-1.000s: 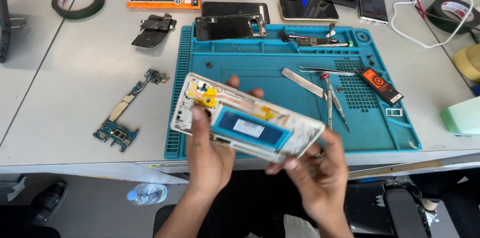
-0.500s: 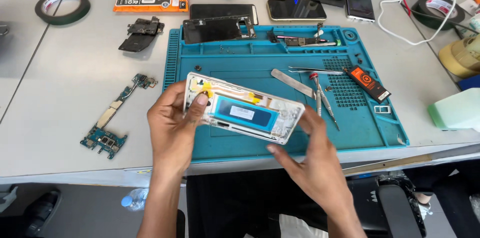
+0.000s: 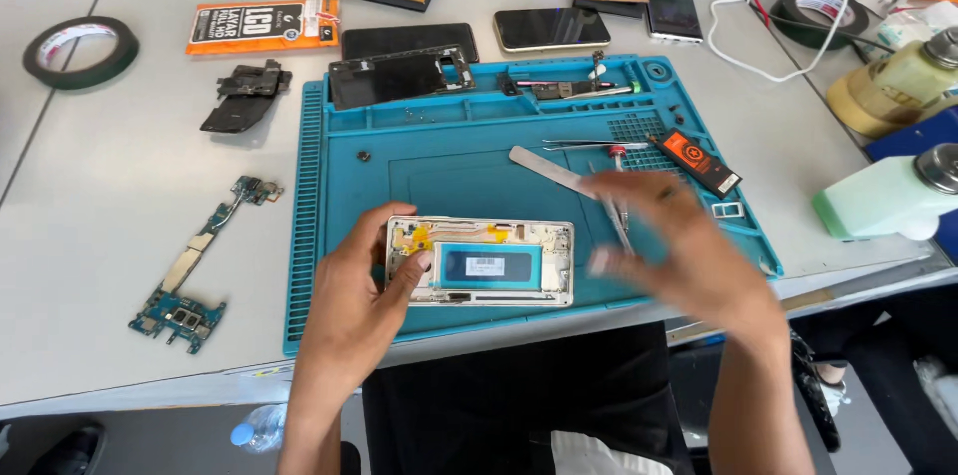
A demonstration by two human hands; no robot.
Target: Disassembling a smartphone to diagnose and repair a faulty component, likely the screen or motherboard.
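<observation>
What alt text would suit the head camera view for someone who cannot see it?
A left hand steadies an opened phone frame on a blue repair mat, while the blurred right hand hovers by metal tweezers. A loose circuit board lies left of the mat.

Phone repair workshop, blue repair mat (image 3: 349,146), loose circuit board (image 3: 195,265), tape rolls (image 3: 80,51)
</observation>
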